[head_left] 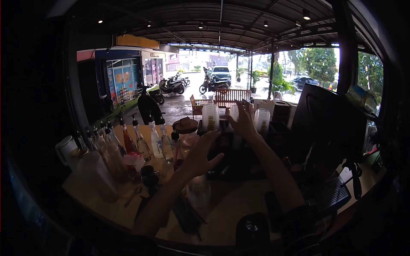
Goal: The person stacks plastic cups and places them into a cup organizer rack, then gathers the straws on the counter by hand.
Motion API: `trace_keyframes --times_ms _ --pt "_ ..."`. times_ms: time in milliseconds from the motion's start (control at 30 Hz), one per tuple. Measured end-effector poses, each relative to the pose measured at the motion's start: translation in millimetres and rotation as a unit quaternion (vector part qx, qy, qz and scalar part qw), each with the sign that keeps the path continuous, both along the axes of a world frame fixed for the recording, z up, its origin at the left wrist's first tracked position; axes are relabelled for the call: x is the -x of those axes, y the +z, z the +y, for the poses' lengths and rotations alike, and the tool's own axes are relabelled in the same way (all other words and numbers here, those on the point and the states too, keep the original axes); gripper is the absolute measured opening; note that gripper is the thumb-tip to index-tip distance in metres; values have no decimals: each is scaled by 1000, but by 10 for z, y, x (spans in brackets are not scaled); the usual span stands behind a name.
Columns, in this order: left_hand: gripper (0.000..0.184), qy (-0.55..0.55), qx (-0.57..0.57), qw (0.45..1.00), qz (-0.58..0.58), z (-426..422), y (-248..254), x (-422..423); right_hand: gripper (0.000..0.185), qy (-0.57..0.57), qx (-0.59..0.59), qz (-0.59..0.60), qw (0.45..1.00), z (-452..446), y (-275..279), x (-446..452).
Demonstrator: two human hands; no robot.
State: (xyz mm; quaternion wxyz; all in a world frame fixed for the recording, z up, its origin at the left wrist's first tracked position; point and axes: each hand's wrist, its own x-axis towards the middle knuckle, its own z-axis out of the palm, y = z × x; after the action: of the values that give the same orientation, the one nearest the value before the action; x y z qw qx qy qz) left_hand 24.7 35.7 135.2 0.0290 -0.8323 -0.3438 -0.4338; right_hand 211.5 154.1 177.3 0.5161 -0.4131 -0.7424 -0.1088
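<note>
A person's right hand (242,123) rises before the middle stack of clear cups (234,112) near the counter's far edge, fingers spread and thumb apart; whether skin meets plastic cannot be told. The left hand (200,155) hangs lower over the counter (232,200), its fingers stretched forward, its thumb held wide, with nothing visible in its grasp. Flanking the middle stack stand a left cup stack (210,117) and a right cup stack (262,121), both printed. A wooden-lidded jar (186,126) sits just beyond the left hand, and pump bottles (143,143) crowd toward the counter's far left corner, near a clear pitcher (100,177) by the left edge. A dark round object (253,228) lies at the near edge; a large dark machine (318,123) fills the right side. Outside, parked motorcycles (172,85) and a wooden bench (232,96) catch the daylight.
</note>
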Motion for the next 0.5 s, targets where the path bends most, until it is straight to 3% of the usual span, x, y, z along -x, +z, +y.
trace_keyframes --times_ms 67,133,267,333,400,433,500 --pt "60 14 -23 1000 1 -249 -10 145 64 24 -40 -17 999 -245 -85 106" --pt "56 -25 60 995 -74 -431 -112 354 63 108 20 -6 994 -588 -189 259" --pt "56 -15 105 983 -148 -625 -459 826 67 184 84 -11 979 -1231 -407 469" --pt "62 -34 139 974 -178 -641 -658 975 73 198 130 3 971 -1408 -561 541" --pt "71 -63 167 963 -200 -665 -886 1051 81 197 256 64 944 -1617 -712 585" --pt "83 -65 198 960 -185 -659 -985 1065 93 183 281 78 939 -1619 -874 598" --pt "86 -56 206 961 -175 -649 -1184 1007 98 183 282 104 936 -1621 -1259 654"
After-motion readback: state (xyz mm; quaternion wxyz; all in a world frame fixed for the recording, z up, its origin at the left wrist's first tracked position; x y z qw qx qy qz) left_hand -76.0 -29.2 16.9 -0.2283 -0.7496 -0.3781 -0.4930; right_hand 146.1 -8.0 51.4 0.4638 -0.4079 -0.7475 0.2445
